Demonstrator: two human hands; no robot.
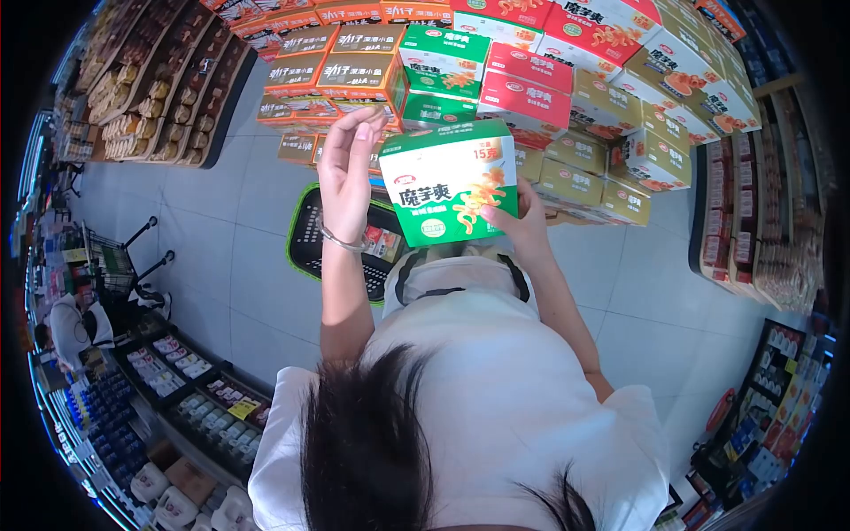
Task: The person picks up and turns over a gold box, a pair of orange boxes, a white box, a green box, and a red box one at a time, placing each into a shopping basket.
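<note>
A green and white snack box (429, 208) with Chinese lettering and a picture of orange strips is held upright in front of my body. My right hand (529, 228) grips it by the lower right side, with the thumb across the front. Just left of the box, my left hand (347, 168) is raised with its fingers loosely stretched upward and nothing visible in them; it wears a bracelet at the wrist. Behind the held box stand similar green boxes (444, 62), beside red boxes (529, 88) and brown-orange boxes (361, 62).
A black shopping basket (305, 232) with a green rim stands on the tiled floor (205, 265), with packages inside. Gold boxes (580, 186) are stacked to the right. Shelves (181, 84) line the left, and a shopping cart (115, 257) stands farther left.
</note>
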